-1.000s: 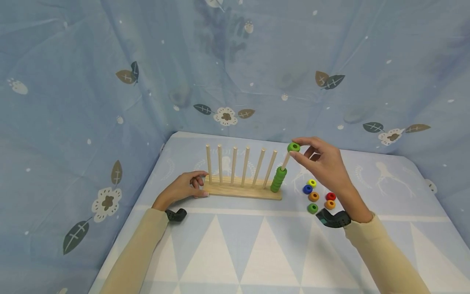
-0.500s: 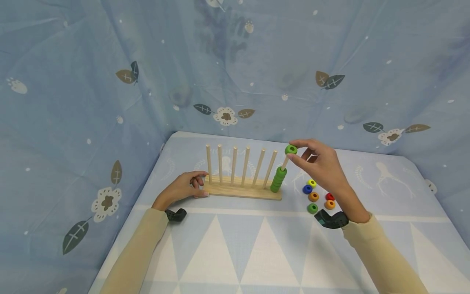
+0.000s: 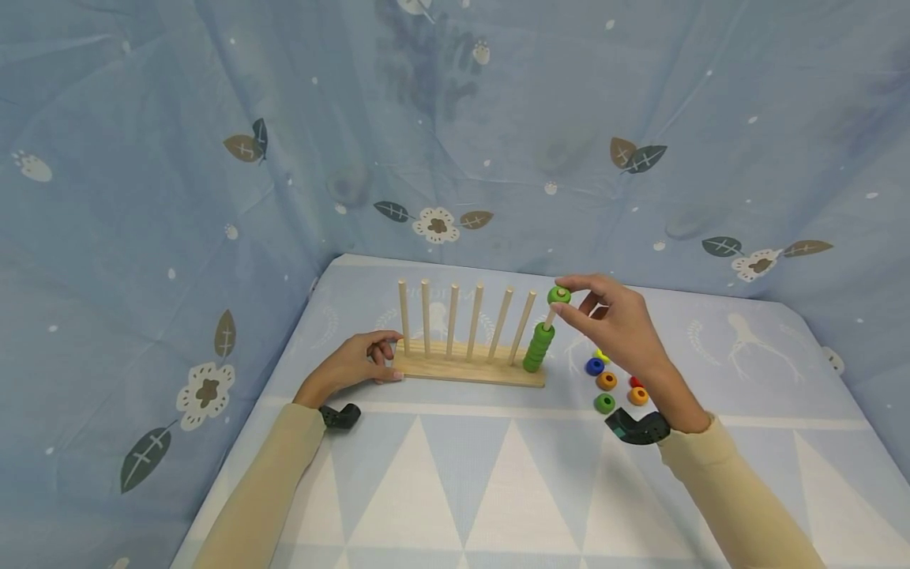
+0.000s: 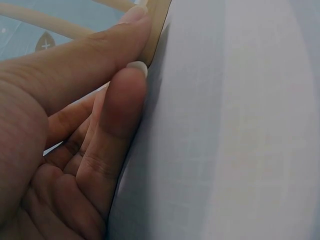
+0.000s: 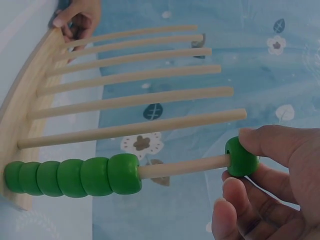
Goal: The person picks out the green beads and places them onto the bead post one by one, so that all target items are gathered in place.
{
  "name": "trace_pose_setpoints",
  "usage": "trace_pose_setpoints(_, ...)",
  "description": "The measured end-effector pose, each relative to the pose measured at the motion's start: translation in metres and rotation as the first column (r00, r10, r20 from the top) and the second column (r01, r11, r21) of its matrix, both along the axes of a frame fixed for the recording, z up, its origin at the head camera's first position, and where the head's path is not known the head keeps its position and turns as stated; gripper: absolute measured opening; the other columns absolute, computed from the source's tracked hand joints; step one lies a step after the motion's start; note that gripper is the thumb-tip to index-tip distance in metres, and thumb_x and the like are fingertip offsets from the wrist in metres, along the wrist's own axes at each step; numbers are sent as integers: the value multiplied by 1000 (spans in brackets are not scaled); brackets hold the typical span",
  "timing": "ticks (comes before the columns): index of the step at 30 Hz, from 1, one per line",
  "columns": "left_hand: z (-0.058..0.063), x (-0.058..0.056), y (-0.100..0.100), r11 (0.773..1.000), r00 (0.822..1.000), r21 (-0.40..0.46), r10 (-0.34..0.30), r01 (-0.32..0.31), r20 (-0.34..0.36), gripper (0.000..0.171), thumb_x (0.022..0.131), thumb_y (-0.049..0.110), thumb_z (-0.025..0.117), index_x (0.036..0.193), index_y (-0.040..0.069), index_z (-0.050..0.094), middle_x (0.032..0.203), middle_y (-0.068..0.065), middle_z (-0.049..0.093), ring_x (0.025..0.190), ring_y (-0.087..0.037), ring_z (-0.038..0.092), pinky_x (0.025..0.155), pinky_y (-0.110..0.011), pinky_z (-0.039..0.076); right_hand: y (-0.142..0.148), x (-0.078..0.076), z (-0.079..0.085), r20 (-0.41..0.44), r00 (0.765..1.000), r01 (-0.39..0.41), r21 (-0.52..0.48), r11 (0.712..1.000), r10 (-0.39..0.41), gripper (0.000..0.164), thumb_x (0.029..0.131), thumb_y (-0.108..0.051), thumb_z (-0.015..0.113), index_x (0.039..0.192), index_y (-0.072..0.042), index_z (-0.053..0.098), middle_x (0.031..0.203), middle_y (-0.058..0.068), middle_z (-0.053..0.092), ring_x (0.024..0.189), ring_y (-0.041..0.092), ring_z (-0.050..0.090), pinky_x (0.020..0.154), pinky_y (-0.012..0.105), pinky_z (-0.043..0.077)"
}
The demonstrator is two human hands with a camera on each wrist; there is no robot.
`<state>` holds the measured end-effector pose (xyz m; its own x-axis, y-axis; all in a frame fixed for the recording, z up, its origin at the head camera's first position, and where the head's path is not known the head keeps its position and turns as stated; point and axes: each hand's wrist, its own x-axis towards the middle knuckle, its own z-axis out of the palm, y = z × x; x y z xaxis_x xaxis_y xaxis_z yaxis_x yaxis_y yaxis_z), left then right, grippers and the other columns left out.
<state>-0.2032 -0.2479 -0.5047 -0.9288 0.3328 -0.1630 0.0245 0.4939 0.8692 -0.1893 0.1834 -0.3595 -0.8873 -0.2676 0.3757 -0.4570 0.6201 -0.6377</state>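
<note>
My right hand (image 3: 607, 320) pinches a green bead (image 5: 242, 157) between thumb and fingers, at the top of the rightmost wooden peg (image 5: 185, 167), whose tip shows in the bead's hole in the head view. Lower on that peg sits a stack of several green beads (image 3: 539, 348). The wooden peg rack (image 3: 462, 368) stands on the table with its other pegs bare. At the rack's left end my left hand (image 3: 358, 361) grips the base, thumb on the front edge and fingers behind; in the left wrist view its fingertips (image 4: 131, 75) meet the wood's corner.
Right of the rack lie loose beads: a blue bead (image 3: 595, 366), a green bead (image 3: 605, 403), two orange beads (image 3: 607, 381), a red bead (image 3: 636, 382) and a yellow bead (image 3: 601, 355), the last two partly hidden by my right arm. Patterned cloth (image 3: 498, 118) hangs behind the table.
My right hand has moved a little left and down with the green bead, bringing it from beside the peg's top onto its tip. The left hand and the rack stay put.
</note>
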Motion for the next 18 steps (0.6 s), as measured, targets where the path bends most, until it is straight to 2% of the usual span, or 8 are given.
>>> trace_pose_setpoints(7, 0, 0, 0, 1000, 1000, 9, 1, -1, -2, 75, 79, 23, 93, 143, 9, 57, 103, -9, 60, 81, -25, 58, 84, -39, 48, 0, 0, -6, 9, 1000, -13, -6, 1000, 13, 37, 95, -24, 77, 130, -14, 70, 113, 4, 70, 76, 17, 61, 59, 24, 49)
trace_pose_setpoints(18, -1, 1, -1, 1000, 1000, 3, -5, 5, -8, 75, 79, 24, 92, 144, 8, 57, 103, -9, 60, 82, -24, 58, 84, -38, 48, 1, -1, -15, 40, 999, -19, -9, 1000, 20, 37, 94, -24, 79, 128, -15, 70, 111, 3, 71, 75, 17, 61, 57, 26, 49)
